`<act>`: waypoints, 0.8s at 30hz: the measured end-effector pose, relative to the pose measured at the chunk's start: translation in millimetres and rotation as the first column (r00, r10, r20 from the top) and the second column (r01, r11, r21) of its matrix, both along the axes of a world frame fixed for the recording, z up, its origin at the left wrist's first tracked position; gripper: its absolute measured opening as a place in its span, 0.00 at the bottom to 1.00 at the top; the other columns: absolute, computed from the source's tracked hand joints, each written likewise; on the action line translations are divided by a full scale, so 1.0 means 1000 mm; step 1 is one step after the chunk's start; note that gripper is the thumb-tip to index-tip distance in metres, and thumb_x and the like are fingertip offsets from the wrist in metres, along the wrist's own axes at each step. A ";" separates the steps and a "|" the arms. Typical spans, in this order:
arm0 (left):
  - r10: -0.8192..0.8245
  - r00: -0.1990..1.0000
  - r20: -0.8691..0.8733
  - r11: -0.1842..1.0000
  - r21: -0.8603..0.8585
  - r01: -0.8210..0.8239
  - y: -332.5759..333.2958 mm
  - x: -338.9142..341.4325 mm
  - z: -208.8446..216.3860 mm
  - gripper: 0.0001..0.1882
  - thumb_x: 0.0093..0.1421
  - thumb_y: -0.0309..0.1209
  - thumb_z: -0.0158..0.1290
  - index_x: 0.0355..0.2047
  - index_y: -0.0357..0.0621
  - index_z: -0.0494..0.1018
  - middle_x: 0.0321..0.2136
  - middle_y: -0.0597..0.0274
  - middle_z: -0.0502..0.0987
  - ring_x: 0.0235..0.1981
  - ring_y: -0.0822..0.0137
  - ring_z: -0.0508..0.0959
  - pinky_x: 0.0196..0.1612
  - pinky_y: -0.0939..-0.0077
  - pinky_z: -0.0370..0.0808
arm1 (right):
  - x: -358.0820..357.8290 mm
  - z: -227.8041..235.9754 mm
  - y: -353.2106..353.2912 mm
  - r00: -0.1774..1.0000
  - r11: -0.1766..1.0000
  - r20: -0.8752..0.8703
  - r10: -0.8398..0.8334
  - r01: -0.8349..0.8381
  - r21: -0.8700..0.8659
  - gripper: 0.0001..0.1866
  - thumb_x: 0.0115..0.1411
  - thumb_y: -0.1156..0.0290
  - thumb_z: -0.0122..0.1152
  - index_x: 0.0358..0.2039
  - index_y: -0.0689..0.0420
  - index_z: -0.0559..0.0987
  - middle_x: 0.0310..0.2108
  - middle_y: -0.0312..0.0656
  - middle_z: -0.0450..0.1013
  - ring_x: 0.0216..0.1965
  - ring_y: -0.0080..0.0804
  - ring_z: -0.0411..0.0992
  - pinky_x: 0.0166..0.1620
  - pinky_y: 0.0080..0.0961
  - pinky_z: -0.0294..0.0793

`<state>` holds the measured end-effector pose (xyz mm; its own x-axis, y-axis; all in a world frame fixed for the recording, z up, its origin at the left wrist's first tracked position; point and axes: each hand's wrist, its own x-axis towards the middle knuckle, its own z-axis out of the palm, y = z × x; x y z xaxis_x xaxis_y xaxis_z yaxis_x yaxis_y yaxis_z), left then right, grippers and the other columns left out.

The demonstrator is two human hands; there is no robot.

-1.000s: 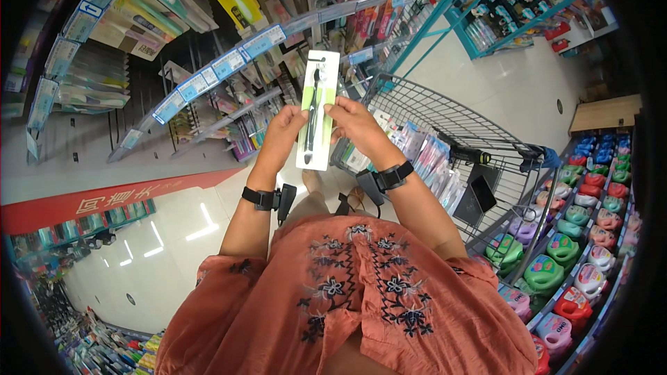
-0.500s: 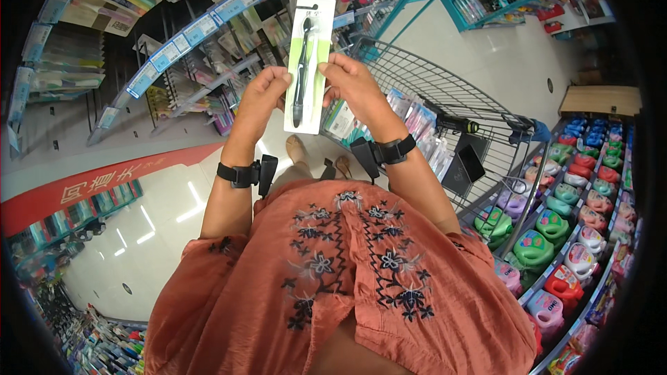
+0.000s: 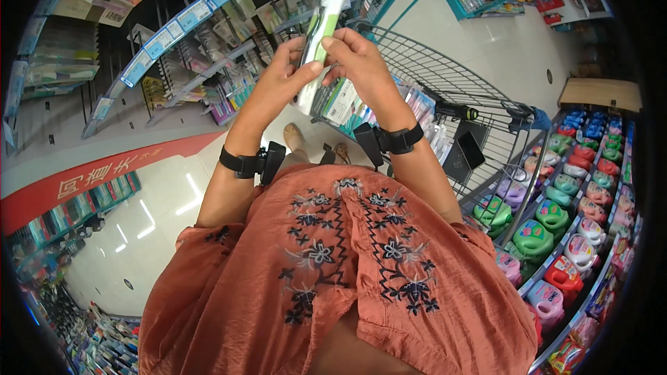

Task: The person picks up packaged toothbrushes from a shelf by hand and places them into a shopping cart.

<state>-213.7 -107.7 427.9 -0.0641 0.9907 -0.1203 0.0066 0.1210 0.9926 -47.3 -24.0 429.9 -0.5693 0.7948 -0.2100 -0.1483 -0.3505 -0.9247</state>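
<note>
I hold a toothbrush pack (image 3: 332, 5), a slim clear blister on a white and green card, up in front of me. It is tilted, with its upper end leaning to the right and glare over the plastic. My left hand (image 3: 286, 76) is closed on its left edge, thumb across the lower part. My right hand (image 3: 360, 62) pinches the right edge a little higher, thumb on the front. The pack's lower end shows below my fingers. Past it, hanging packs of toothbrushes (image 3: 267, 17) fill the shelf.
A wire shopping cart (image 3: 431, 62) stands at my right, holding packaged goods (image 3: 347, 107) and a dark phone-like device (image 3: 470, 149). Blue price labels (image 3: 184, 24) line the shelf edge at left. Bottles of detergent (image 3: 535, 236) stand in rows at far right. Pale tiled floor (image 3: 132, 222) lies at left.
The toothbrush pack has turned from nearly upright and face-on to tilted rightward and angled away. My left thumb has come further across its front, and both hands have shifted slightly.
</note>
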 end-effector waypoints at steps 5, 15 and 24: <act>-0.058 0.931 0.360 0.984 -0.138 0.115 -0.001 0.002 -0.003 0.34 0.69 0.50 0.48 0.64 0.35 0.61 0.51 0.50 0.76 0.45 0.60 0.80 0.40 0.72 0.80 | 0.006 0.008 -0.007 1.000 1.000 0.000 -0.001 0.001 0.008 0.16 0.67 0.61 0.58 0.43 0.63 0.77 0.34 0.41 0.77 0.29 0.25 0.76 0.29 0.21 0.78; -0.061 0.572 0.818 0.974 -0.078 0.214 -0.001 -0.001 -0.004 0.35 0.72 0.54 0.35 0.68 0.39 0.58 0.55 0.37 0.74 0.42 0.50 0.83 0.32 0.63 0.84 | 0.027 0.014 -0.004 0.994 0.993 0.044 -0.096 0.093 0.068 0.14 0.69 0.61 0.56 0.42 0.60 0.78 0.29 0.37 0.75 0.27 0.21 0.73 0.30 0.19 0.72; -0.091 0.447 0.890 0.967 -0.027 0.253 -0.001 0.001 -0.005 0.36 0.72 0.55 0.35 0.69 0.40 0.57 0.55 0.37 0.73 0.43 0.49 0.82 0.33 0.60 0.84 | 0.025 0.007 -0.004 0.998 0.996 0.034 -0.056 0.054 0.073 0.16 0.69 0.60 0.56 0.44 0.61 0.77 0.31 0.36 0.75 0.28 0.21 0.72 0.31 0.19 0.73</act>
